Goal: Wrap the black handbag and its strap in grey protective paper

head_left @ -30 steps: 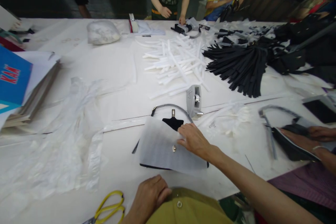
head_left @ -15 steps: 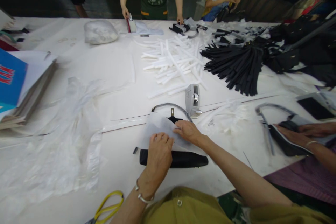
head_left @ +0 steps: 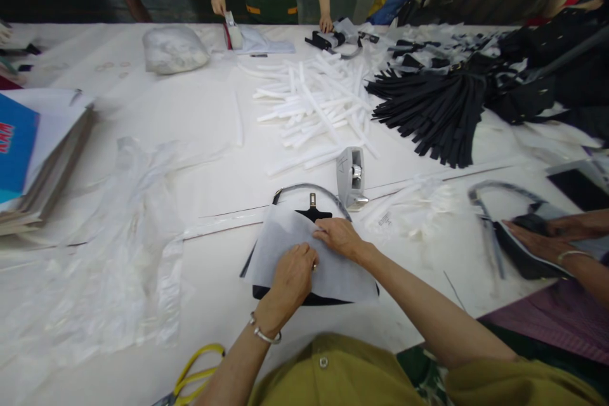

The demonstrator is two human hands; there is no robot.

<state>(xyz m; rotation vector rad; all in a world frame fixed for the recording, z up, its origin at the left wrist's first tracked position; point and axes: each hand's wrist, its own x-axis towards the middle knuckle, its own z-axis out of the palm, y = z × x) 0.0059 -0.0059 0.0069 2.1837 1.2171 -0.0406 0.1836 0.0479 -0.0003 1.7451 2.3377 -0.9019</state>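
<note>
Left grip [head_left: 291, 274]: is curling over the white sheet beside a small metal clasp [head_left: 314, 266]; whether it is pinching, cannot tell. Right grip [head_left: 340, 238]: is bending at the sheet's upper edge, pinching or pressing, cannot tell. White sheet [head_left: 352, 276]: thin, smooth, is covering most of the black bag [head_left: 323, 299], which is lying on the surface [head_left: 214, 193]; uneven pulling could be creasing it, the hard clasp snagging it. Strap [head_left: 314, 187]: is arching beyond. Tape dispenser [head_left: 344, 179]: grey, angular, is standing just beside.

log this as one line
left hand: on pale sheet; right hand: at sheet's upper edge; black bag: partly under sheet; grey device: beyond bag
</note>
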